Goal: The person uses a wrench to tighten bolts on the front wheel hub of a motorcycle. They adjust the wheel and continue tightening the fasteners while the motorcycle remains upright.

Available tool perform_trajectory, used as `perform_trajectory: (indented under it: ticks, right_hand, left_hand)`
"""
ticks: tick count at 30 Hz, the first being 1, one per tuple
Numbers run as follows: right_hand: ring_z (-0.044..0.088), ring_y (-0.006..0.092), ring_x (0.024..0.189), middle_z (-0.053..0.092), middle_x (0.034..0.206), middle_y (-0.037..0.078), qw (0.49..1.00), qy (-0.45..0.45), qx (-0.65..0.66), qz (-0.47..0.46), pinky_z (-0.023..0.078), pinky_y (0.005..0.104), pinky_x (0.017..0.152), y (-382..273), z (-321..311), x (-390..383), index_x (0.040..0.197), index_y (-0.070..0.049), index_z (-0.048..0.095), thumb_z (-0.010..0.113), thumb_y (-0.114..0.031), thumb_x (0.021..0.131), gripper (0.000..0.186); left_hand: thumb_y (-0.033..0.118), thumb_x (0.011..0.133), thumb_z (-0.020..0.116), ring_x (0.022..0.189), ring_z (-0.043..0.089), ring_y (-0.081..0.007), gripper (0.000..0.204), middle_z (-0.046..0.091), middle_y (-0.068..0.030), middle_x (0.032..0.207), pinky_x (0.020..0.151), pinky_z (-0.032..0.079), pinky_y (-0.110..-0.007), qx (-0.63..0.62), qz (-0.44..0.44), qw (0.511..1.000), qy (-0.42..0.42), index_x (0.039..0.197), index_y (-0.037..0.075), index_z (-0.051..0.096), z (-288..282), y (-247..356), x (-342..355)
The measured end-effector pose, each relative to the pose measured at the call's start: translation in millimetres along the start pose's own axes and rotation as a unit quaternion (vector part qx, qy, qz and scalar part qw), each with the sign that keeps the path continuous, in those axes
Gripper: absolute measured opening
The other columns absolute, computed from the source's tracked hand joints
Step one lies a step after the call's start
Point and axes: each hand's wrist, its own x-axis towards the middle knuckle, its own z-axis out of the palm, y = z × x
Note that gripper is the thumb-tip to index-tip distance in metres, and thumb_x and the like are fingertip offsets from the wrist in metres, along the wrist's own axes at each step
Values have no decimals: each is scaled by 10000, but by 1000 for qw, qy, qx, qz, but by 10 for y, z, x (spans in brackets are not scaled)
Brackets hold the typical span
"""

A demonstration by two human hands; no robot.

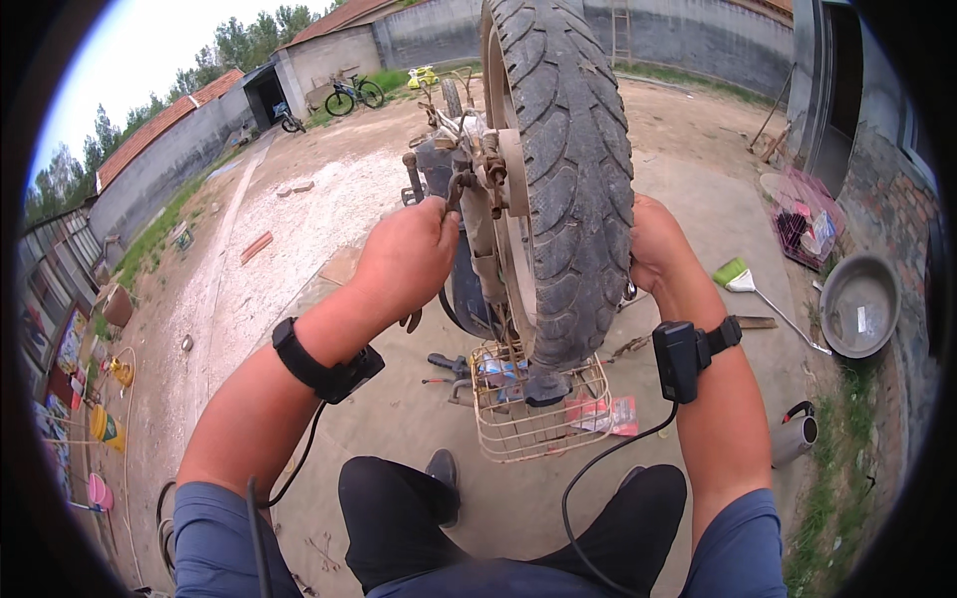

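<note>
Two hands engaged: left hand (407, 249) closed on rusty metal part (460, 184), right hand (654, 239) half behind tyre (578, 179), grip can't be told. Tyre still mounted; work seemingly unfinished.

Bright, diffuse outdoor daylight, pale washed-out sky (150, 50), soft faint shadows, fisheye-bowed wall (698, 42), black corners

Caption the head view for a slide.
Left hand grips a rusty metal piece beside an upright, treaded, grey rubber tire; right hand, partly hidden, at the tire's right.
</note>
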Motion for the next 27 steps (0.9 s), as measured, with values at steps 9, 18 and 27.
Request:
perform_trajectory:
  ticks: [9,18,27]
  right_hand:
    - [532,103,509,579,730,6,1000,-5,-3,7,359,237,432,-4,89,30,1001,-101,621,588,-323,991,225]
    - [535,97,504,586,741,-8,1000,11,-15,12,370,229,434,31,-12,45,1053,-114,642,599,-339,987,238]
    - [524,90,517,579,740,-10,1000,-2,-6,8,367,223,445,-1,61,16,1095,-101,652,583,-329,995,259]
  left_hand:
    - [228,979,566,747,649,-428,277,682,-214,863,636,523,-491,-50,60,972,224,1177,39,603,709,-295,-60]
    - [297,1053,465,465,413,-69,362,455,44,606,436,320,-238,-420,-127,899,-18,1194,5,627,106,-128,-324]
    - [284,1045,448,467,424,-95,332,493,-1,662,427,325,-257,-499,-202,838,-93,1146,6,600,-221,104,-245]
